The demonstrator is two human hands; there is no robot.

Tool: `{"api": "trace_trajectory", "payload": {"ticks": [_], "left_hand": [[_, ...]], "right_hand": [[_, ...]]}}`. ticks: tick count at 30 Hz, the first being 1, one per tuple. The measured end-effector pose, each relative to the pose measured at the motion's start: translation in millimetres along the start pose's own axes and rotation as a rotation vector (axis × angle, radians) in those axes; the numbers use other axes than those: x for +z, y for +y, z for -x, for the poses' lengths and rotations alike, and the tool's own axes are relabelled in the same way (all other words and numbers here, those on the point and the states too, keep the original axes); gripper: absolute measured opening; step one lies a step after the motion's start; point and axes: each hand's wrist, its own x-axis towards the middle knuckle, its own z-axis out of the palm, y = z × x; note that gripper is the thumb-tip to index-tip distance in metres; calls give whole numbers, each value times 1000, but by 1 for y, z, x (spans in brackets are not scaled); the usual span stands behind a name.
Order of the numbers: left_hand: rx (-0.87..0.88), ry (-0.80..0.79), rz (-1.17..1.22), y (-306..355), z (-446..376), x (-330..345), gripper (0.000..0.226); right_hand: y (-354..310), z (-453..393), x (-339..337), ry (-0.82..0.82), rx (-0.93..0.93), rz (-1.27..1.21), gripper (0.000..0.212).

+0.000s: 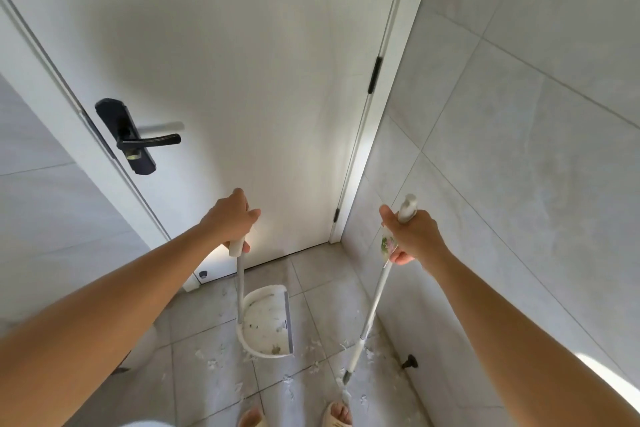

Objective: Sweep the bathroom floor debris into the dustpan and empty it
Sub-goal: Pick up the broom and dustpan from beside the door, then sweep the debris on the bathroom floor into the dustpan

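The left hand curls around the white grip at the top of the long grey dustpan handle; its fingers hide most of that grip. The right hand grips the white top of the slim grey-and-white broom pole, and a small flowered label on the pole shows only partly under the palm. The broom's head is cut off at the lower edge of the view, so its bristles cannot be made out.

One round white plastic dustpan with a grey lip stands on the grey tiled floor, between the two poles and just before the closed white door. Dark specks and pale scraps lie inside it; what they are is too small to tell. Scattered white debris bits lie on the tiles around and beside the pan's lip, too many and too blurred to count.

Two feet in pale slippers show at the bottom edge, both cropped. One black lever door handle sits on the door, two black hinges on the frame, and one small black doorstop juts from the right tiled wall near the floor. Walls close in on both sides, leaving a narrow strip of floor.
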Motion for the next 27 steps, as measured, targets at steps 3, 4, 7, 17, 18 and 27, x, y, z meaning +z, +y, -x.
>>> {"api": "trace_trajectory", "payload": {"ticks": [3, 4, 7, 17, 18, 27], "left_hand": [[-15, -7, 16, -14, 0, 2, 18], [-18, -4, 1, -18, -1, 2, 18], [-31, 5, -35, -32, -4, 2, 18], [-90, 33, -107, -67, -8, -3, 18], [-88, 30, -113, -69, -9, -3, 18], [-70, 26, -163, -82, -20, 11, 19]], "right_hand": [[10, 0, 4, -57, 33, -99, 61], [11, 3, 4, -112, 23, -163, 62], [19, 10, 7, -359, 1, -354, 68], [35, 2, 14, -364, 473, -882, 17], [41, 4, 17, -414, 504, -859, 23], [75, 25, 52, -621, 640, -115, 38]]}}
